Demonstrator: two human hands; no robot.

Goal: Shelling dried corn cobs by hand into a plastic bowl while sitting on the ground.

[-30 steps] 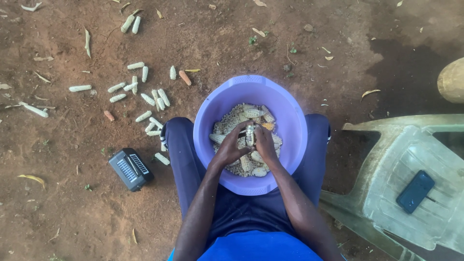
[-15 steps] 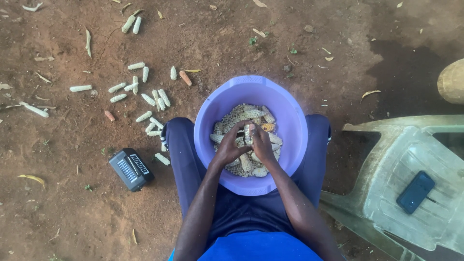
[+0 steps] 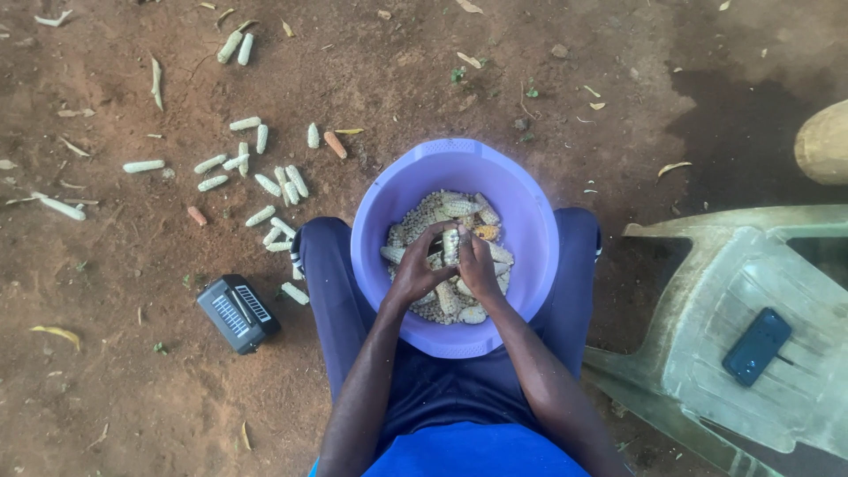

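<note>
Both hands meet over the purple basin (image 3: pixel 389 190) in the lap, left hand (image 3: pixel 415 272) and right hand (image 3: pixel 477 265) gripping one upright corn cob (image 3: pixel 450 246) between them, its long axis pointing away from the body.

A single head-worn camera looked almost straight down from above the seated person, close over the lap. The purple basin (image 3: pixel 455 168) between the knees sat at the centre of the frame, bare red earth (image 3: pixel 115 371) filled the left and top, and a green plastic chair (image 3: pixel 751 265) ran off the right edge.
</note>
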